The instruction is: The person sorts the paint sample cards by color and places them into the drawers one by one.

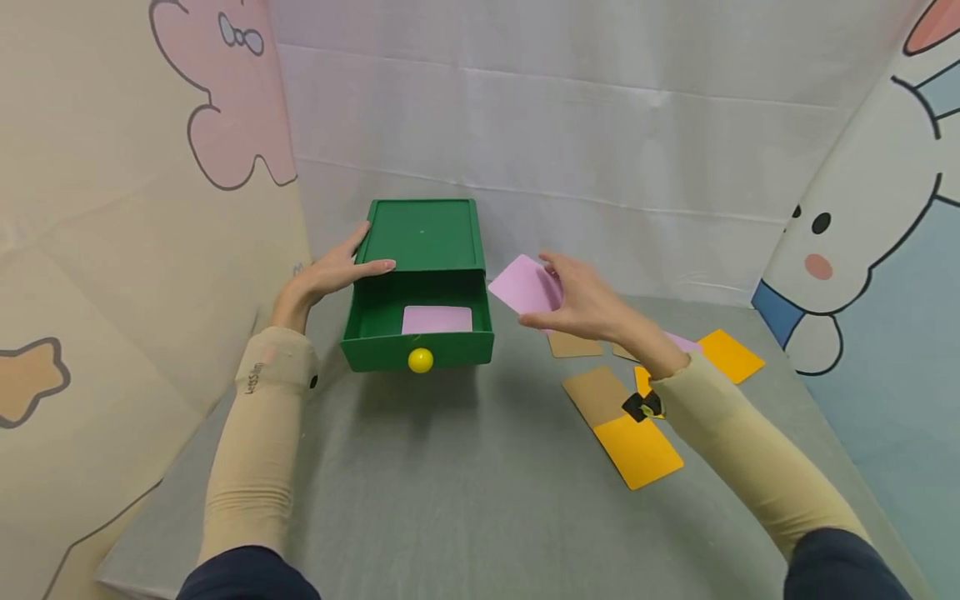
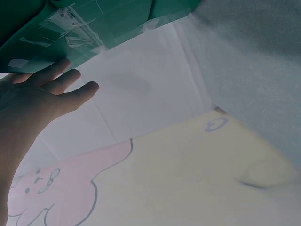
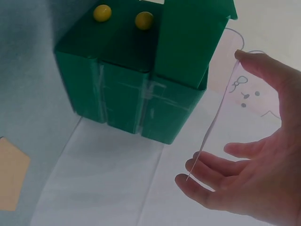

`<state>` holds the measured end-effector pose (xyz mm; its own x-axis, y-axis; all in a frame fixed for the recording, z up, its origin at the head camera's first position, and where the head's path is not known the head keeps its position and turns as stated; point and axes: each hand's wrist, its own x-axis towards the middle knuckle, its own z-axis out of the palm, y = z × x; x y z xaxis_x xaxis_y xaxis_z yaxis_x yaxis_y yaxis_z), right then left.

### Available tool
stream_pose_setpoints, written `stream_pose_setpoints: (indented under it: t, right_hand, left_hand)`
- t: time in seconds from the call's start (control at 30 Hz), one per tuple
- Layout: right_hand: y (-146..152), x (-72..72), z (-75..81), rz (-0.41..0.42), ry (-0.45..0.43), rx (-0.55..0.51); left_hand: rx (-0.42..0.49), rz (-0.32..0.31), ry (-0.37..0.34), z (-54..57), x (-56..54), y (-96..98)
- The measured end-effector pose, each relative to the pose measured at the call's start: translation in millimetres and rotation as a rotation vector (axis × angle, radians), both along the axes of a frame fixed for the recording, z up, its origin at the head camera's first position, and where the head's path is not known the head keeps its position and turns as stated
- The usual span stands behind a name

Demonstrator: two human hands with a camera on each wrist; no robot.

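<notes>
Pink card point(image 1: 525, 285) in your right hand point(image 1: 585, 298), just right of the open drawer point(image 1: 461, 351).
You pinch the card by opposite edges between thumb and fingertips, one corner pointing left toward the drawer; its long axis cannot be told. Your left hand point(image 1: 333, 271), farther from the card, rests with fingers extended against the left side of the green chest point(image 1: 423, 237).

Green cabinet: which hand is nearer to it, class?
Left. The left hand touches the cabinet; the right hand is apart from it, to its right, holding a pink card.
</notes>
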<state>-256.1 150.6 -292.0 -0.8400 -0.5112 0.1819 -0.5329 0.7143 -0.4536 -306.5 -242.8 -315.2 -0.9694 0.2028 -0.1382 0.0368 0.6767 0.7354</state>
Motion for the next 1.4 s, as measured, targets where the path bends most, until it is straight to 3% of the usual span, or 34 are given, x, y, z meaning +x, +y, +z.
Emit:
stream_pose_setpoints:
  t: [0.53,0.9,1.13,1.23,1.4]
  right_hand:
    - [-45.9,-5.1,18.1,0.171,-0.016,-0.018]
    - [-70.6,-9.1,21.9,0.264,-0.023,0.014]
    - [-80.0,-8.1,22.1,0.27,-0.006,0.069]
    - [-82.4,-7.9,22.0,0.274,-0.011,0.091]
    - [-84.9,-8.4,18.9,0.283,-0.019,0.112]
  left_hand:
    - [0.019,0.007,0.003,-3.9,-1.5,-0.6]
    - [0.018,0.006,-0.001,-3.1,-1.0,0.9]
    - [0.017,0.007,0.001,-2.0,-1.9,0.8]
    - [0.022,0.002,-0.011,6.1,5.7,5.5]
    - [0.021,0.006,-0.012,5.1,5.1,5.1]
